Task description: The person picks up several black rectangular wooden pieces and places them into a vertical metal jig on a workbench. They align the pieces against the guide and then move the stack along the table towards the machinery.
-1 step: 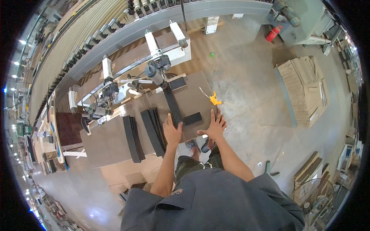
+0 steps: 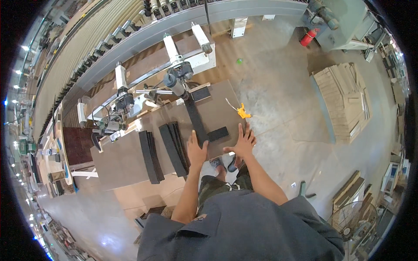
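Note:
My left hand [image 2: 197, 151] is open at the near end of a long dark strip [image 2: 197, 117], its thumb touching or nearly touching that end. The strip lies on a brown worktable [image 2: 124, 163], its far end under a drilling-like machine head [image 2: 174, 83]. My right hand [image 2: 243, 144] is spread open at the table's right edge, holding nothing. Between my hands and slightly farther off lies a short dark block [image 2: 218, 134]. Left of my left hand are two groups of long dark strips, a nearer stack [image 2: 173, 145] and a farther stack [image 2: 150, 156].
Another dark piece [image 2: 200, 94] lies by the machine head. Beyond the table's right edge is a yellow tool [image 2: 243, 111] with a thin cord. A pile of boards [image 2: 342, 104], a red fire extinguisher [image 2: 308, 38] and a fan [image 2: 352, 221] stand to the right.
My left hand has shifted very slightly to the right and toward me. The right hand and the dark pieces look nearly the same.

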`<state>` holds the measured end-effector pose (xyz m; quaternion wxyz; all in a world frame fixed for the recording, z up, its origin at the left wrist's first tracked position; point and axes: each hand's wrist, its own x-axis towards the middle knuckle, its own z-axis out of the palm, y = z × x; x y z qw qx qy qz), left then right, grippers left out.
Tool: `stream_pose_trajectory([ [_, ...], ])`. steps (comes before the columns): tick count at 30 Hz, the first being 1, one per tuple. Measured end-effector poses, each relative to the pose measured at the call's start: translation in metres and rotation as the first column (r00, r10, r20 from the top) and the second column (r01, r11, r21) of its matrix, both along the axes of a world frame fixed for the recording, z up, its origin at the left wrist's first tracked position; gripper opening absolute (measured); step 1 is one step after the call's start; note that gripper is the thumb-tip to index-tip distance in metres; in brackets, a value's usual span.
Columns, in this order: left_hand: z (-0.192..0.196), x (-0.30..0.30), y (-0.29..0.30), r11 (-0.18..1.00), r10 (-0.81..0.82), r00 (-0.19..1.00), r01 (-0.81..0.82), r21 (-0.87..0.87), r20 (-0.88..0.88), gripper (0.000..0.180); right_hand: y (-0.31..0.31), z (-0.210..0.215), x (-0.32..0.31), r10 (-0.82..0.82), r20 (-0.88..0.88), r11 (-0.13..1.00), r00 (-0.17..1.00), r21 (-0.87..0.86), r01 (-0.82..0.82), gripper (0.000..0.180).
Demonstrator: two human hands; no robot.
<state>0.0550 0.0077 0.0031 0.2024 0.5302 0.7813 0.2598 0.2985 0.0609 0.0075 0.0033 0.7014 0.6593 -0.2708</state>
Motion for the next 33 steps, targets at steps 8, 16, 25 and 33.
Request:
stream_pose_trajectory([
  [8, -0.024, -0.005, -0.007, 0.980, -0.093, 0.990, 0.110, 0.169, -0.103, 0.072, 0.000, 0.001, -0.006, 0.012, -0.001, 1.000, 1.000, 0.004, -0.012, 0.164],
  [16, -0.033, -0.001, -0.008, 0.972, -0.053, 0.982, 0.092, 0.216, -0.180, 0.068, -0.001, 0.004, -0.006, 0.037, 0.044, 0.999, 0.998, 0.033, -0.038, 0.164],
  [25, -0.028, 0.000, -0.008, 0.978, -0.040, 0.972, 0.085, 0.189, -0.230, 0.067, -0.002, -0.001, -0.006, 0.052, 0.046, 0.997, 0.998, 0.061, -0.055, 0.163],
  [33, -0.018, 0.003, -0.001, 0.985, -0.007, 0.954, 0.058, 0.161, -0.301, 0.066, 0.006, -0.004, -0.006, 0.071, 0.045, 0.997, 0.996, 0.029, -0.072, 0.165],
])
